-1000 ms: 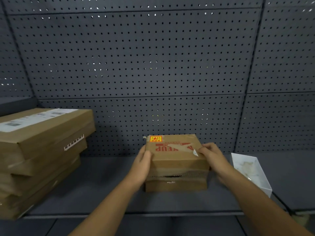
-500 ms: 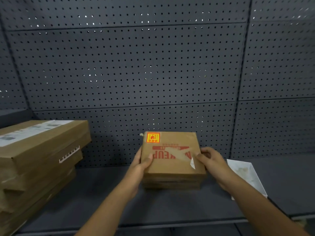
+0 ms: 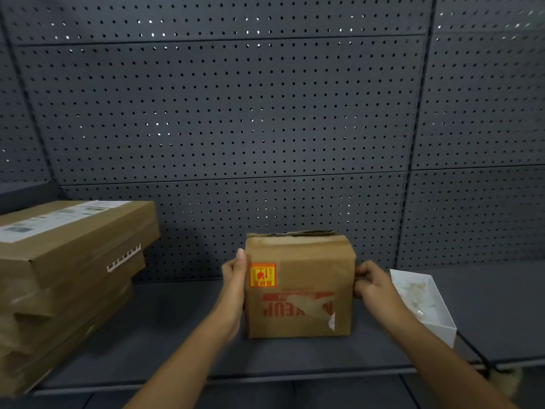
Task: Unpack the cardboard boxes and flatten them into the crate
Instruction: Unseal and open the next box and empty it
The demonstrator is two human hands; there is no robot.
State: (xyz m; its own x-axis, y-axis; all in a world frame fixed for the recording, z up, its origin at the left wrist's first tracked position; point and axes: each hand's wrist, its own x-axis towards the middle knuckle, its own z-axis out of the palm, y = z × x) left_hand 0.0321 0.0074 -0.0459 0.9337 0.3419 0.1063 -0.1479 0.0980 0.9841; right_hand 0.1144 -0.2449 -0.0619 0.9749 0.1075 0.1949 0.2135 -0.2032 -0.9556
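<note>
A dark grey shelf [image 3: 182, 343] is backed by a perforated grey panel wall [image 3: 236, 113]. At the left of the shelf, a stack of flat cardboard boxes [image 3: 67, 276] is seen, white labels fixed to the top one. At the centre, a small cardboard box [image 3: 299, 287] is held upright, its printed face with an orange sticker turned near and its torn top edge uppermost. The left hand [image 3: 234, 283] is pressed flat against the box's left side, fingers straight and thumb raised along the edge. The right hand [image 3: 370, 283] is clamped on the right side, fingers curled round the far edge. Just right of it, an open white tray [image 3: 424, 314] holding pale crumpled material is noted on the shelf.
</note>
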